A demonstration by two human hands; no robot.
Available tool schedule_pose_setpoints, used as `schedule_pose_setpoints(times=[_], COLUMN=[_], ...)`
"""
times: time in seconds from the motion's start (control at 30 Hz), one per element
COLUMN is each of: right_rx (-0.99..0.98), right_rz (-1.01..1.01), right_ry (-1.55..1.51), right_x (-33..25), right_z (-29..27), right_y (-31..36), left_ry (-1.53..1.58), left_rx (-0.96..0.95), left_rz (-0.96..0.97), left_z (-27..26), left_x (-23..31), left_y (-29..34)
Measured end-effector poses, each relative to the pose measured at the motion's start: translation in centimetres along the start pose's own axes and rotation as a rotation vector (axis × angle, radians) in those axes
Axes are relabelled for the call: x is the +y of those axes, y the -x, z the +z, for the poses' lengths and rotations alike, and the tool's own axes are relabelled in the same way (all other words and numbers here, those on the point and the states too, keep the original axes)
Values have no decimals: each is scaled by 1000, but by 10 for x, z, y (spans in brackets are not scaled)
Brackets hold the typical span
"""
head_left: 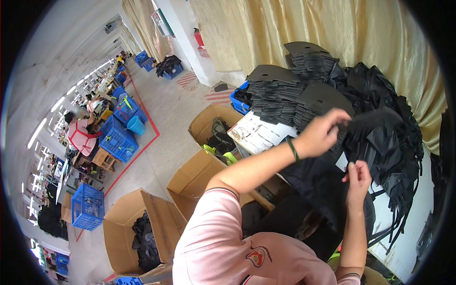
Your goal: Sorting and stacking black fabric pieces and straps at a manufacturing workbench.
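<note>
Factory floor, gold curtain behind. Left hand (319,135) pinches a black fabric piece (380,128) above the tabletop (403,223); right hand (358,176) pinches its lower edge. Stacked dark panels (289,97) look sorted; big tangled pile (394,156) remains, boxes (142,223) part-filled.

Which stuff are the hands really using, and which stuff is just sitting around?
In use:
- left hand, pinching a black fabric piece
- right hand, gripping dark fabric below it
- heap of black fabric pieces on the table

Just lying about:
- stacks of grey cut panels
- open cardboard boxes
- blue crates
- blue bucket
</note>
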State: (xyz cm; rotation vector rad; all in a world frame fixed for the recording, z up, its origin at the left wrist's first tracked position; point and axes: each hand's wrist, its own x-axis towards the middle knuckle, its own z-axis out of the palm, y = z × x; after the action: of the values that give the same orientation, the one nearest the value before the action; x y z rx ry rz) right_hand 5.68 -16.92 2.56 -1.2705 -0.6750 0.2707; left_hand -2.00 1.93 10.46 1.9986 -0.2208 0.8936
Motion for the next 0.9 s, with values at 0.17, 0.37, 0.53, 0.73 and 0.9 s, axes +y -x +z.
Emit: schedule_pose_setpoints(times=[0.17, 0.37, 0.53, 0.73, 0.9], right_rx=[8, -44, 82, -180, -355], right_rz=[-11, 70, 24, 283, 198], right_ry=[-41, -90, -319, -163, -462], right_x=[-11, 4, 41, -15, -93], right_z=[10, -7, -35, -71, -78], right_y=[4, 27, 27, 34, 51], left_ry=[66, -123, -186, -348, -543], left_rx=[-98, -145, -169, -200, -236], left_rz=[113, 285, 374, 452, 579], left_z=[40, 41, 43, 31, 12], left_x=[11, 9, 13, 18, 25], left_y=[56, 64, 66, 62, 37])
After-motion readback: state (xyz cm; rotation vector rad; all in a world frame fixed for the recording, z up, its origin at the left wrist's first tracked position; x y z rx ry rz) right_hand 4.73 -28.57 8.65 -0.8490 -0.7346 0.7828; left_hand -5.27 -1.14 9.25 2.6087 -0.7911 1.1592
